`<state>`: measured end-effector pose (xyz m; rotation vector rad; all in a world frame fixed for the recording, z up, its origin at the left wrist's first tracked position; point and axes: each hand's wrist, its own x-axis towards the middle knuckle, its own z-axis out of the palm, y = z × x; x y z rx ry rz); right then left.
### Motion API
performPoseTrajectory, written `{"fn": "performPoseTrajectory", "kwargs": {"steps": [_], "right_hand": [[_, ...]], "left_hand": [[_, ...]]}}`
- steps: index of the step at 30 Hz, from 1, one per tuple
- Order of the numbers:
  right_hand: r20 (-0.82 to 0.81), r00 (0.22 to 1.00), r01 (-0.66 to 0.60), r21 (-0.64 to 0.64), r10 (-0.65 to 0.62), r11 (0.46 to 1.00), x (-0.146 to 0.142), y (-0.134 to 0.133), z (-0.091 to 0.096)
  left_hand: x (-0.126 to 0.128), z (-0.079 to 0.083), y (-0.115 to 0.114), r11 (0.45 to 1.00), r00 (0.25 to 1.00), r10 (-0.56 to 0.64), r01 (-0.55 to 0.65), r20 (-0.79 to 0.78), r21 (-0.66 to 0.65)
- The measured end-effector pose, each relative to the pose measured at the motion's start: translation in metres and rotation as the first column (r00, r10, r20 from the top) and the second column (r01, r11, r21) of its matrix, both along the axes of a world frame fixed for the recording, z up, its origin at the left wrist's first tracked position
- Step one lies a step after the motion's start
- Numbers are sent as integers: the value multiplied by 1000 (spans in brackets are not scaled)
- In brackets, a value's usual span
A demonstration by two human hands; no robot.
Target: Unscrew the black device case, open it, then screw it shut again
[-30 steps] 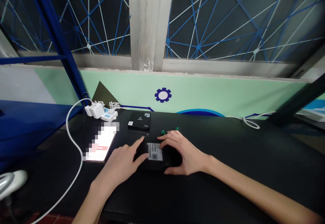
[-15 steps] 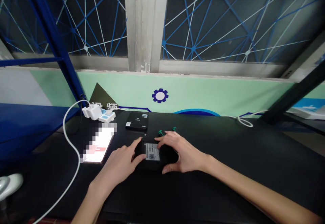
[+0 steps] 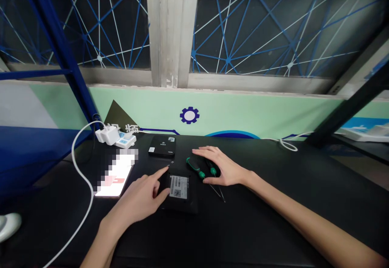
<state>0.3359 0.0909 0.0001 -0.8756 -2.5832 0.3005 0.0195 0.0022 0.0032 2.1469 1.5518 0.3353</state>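
Note:
A flat black box (image 3: pixel 191 205) with a white printed label (image 3: pixel 179 187) lies on the black table. My left hand (image 3: pixel 146 197) rests at its left side, thumb tip against the edge near the label and index finger stretched past the far corner. Tiny silvery bits (image 3: pixel 172 162), perhaps screws, lie by that fingertip. To the right of the box are two screwdrivers with green-and-black handles, one (image 3: pixel 195 168) to the left of the other (image 3: pixel 213 171). My right hand (image 3: pixel 223 166) arches over the right one, fingers spread and thumb apart; whether it touches the handle is unclear.
A second black box (image 3: pixel 162 145) sits farther back. On the left are a phone (image 3: pixel 117 179) with a lit screen, a power strip (image 3: pixel 125 140) with a white plug and a long white cable (image 3: pixel 82 171). A thin cable (image 3: pixel 288 144) lies along the wall.
My right hand has come off the box and moved right and back, over the screwdrivers, whose handles and shafts now show. My left hand has slid slightly left, off the label.

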Motion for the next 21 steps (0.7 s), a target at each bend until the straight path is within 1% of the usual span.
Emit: {"fn": "performPoseTrajectory", "kwargs": {"steps": [3, 7, 12, 19, 21], "right_hand": [[17, 1000, -3, -53, 4, 999, -5, 0, -7], [9, 999, -51, -94, 52, 994, -13, -1, -7], [-24, 998, -58, -101, 56, 993, -18, -2, -5], [-36, 999, -35, -90, 32, 995, -20, -7, -5], [-70, 997, -41, -78, 35, 996, -19, -7, -6]], "left_hand": [[1, 1, -1, 1000, 999, -3, 4, -41, 12], [2, 2, 0, 1000, 1000, 5, -6, -12, -26], [3, 4, 1, 998, 1000, 22, -22, 5, -52], [4, 4, 0, 999, 1000, 31, -31, 0, -30], [5, 6, -1, 999, 999, 43, -44, -17, -23]]}}
